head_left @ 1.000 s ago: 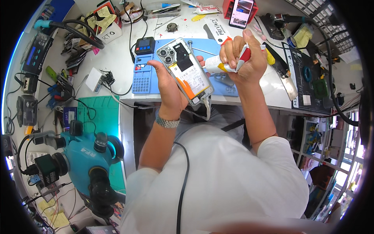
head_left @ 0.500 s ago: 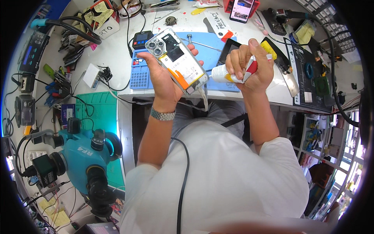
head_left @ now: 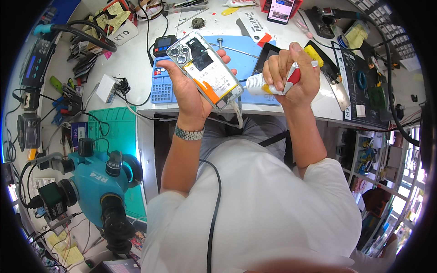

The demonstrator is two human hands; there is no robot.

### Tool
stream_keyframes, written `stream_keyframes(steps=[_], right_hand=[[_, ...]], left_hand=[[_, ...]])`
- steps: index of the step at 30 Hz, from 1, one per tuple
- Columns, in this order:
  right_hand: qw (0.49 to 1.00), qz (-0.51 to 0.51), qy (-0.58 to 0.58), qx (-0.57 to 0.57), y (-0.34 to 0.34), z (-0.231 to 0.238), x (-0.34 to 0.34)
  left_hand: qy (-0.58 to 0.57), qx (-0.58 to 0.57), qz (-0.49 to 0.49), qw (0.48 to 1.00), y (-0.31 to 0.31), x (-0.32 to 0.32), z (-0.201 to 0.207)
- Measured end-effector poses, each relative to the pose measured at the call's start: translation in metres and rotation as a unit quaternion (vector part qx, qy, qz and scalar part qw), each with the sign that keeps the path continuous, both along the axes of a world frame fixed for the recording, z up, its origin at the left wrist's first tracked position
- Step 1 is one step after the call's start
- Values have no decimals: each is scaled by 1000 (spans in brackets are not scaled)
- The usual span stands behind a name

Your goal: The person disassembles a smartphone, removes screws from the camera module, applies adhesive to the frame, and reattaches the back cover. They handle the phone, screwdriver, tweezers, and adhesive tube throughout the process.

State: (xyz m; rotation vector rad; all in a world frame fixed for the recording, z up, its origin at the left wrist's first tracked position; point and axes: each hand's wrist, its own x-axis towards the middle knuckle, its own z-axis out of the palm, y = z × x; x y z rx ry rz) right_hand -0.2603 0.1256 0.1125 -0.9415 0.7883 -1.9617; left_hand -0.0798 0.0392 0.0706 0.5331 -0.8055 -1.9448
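Observation:
My left hand [head_left: 189, 93] holds an opened smartphone [head_left: 214, 77] from beneath, its inner side facing up. A white battery, an orange strip, a black patch and several camera lenses show on it. My right hand [head_left: 296, 77] is wrapped round a white, red and yellow glue tube [head_left: 261, 85], squeezed and creased in my fist. The tube's nozzle points left, at the lower right edge of the phone. Whether any glue comes out is too small to see. Both hands are above the front of the blue work mat [head_left: 250, 48].
A teal microscope [head_left: 100, 175] stands at the lower left over a green mat [head_left: 136, 200]. Behind my hands lie a screwdriver [head_left: 220, 44] and a dark phone screen [head_left: 265, 58]. A lit phone [head_left: 280, 10] leans in a red stand at the back. Black cables hang at both sides.
The phone in my left hand has shifted slightly left and up. My right hand keeps its grip on the glue tube, nearly still.

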Motion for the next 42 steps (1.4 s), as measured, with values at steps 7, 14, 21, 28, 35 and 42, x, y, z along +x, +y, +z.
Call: stream_keyframes(steps=[7, 14, 21, 28, 35, 42], right_hand=[[999, 7, -29, 23, 2, 0, 3], [997, 42, -51, 39, 2, 1, 13], [993, 75, -67, 60, 1, 3, 28], [991, 82, -75, 79, 1, 8, 39], [994, 80, -39, 68, 0, 9, 41], [995, 79, -38, 56, -4, 10, 42]], left_hand=[[5, 5, 7, 1000, 1, -1, 0], [28, 14, -16, 999, -2, -3, -2], [30, -1, -27, 999, 1, -6, -1], [27, 6, 5, 1000, 4, -12, 2], [17, -1, -11, 1000, 5, -12, 0], [2, -6, -14, 1000, 11, -12, 3]])
